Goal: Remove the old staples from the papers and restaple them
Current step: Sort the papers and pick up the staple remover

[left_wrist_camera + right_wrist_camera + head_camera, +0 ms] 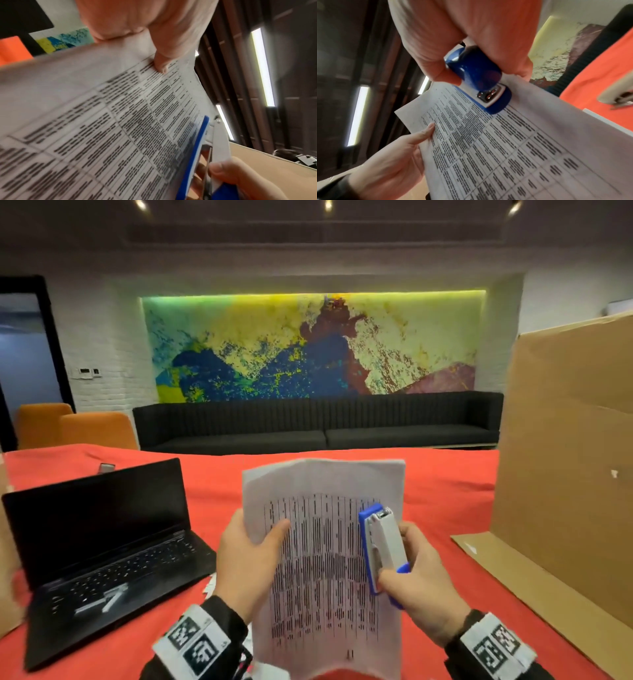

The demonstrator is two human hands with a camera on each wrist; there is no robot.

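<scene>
The left hand (pixel 246 556) pinches the limp printed sheets (pixel 322 559) mid-air over the table's centre; at three o'clock, the right hand (pixel 416 583) clasps the stapler (pixel 382 546), seemingly against their edge. Support near the corner.

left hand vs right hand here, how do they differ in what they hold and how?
The left hand pinches the papers at their left edge, thumb on the printed face; the right hand wraps round the blue and white stapler. The left hand carries the sheets upright; the right hand holds the stapler against their right side. Both are raised above the red table and both wear tagged wristbands.
</scene>
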